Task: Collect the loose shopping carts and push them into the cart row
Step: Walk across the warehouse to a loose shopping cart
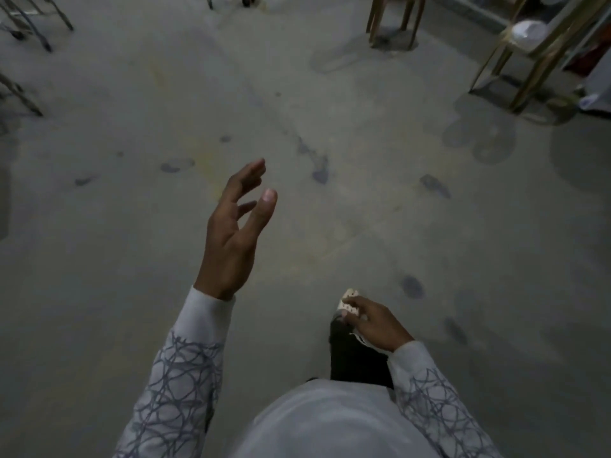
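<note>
Shopping carts could not be picked out for certain; the thin dark metal bars (36, 28) slanting at the upper left were cut off by the frame edge and too partial to name. Grey concrete floor (132, 226), smooth but blotched with dark stains and faint yellowish smears, filled most of the view. At the bottom, the person's pale top ran out of frame, its sleeves (178, 375) printed with tangled grey lines. A gold-coloured metal frame (529, 61) stood at the upper right, partly cropped, with a blurred white round object (529, 31) on it. Wooden legs (393, 18) of some furniture showed at the top, their upper part cut off. The left hand (231, 239) was raised at centre, fingers loosely spread and slightly bent, thumb apart, holding nothing. The right hand (373, 322), lower right of centre, had its fingers curled round a small pale item (348, 300); dark marks on it were too blurred to read.
</note>
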### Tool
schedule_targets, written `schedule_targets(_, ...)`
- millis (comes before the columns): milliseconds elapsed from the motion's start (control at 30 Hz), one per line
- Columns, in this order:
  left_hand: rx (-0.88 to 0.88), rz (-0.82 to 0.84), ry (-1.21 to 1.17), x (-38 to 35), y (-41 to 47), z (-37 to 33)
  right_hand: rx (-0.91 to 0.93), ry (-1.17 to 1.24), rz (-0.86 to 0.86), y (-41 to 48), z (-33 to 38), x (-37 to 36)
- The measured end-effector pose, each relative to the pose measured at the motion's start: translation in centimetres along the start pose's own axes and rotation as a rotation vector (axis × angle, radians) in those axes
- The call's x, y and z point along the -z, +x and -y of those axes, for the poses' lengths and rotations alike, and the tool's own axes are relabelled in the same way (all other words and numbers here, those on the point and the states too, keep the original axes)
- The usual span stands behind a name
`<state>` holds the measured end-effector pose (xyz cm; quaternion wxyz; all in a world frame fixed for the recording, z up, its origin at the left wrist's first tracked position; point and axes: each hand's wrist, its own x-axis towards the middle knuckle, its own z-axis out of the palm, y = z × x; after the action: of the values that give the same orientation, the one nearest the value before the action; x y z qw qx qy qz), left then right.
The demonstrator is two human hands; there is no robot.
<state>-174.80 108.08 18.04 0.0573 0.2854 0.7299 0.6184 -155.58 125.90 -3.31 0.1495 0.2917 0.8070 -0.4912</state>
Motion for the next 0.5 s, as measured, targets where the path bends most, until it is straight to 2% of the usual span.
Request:
schedule_targets(67, -0.032, -0.035, -0.008, -1.8, 5.5, -0.1, 0.010, -0.057, 0.123, 5.2, 0.6, 4.3)
schedule_targets(133, -0.061, -0.055, -0.017, -3.7, 11.0, -0.7, 0.012, -0.084, 0.156, 10.1, 2.0, 9.4)
schedule_targets(300, -0.097, -0.110, -0.029, -6.8, 23.0, -1.6, 0.045, -0.201, -0.011, 20.4, 6.4, 20.9)
schedule_targets(500, -0.036, -0.154, -0.048, -8.0, 35.5, 2.6, 0.068, -0.068, 0.008, 31.7, 11.0, 26.7)
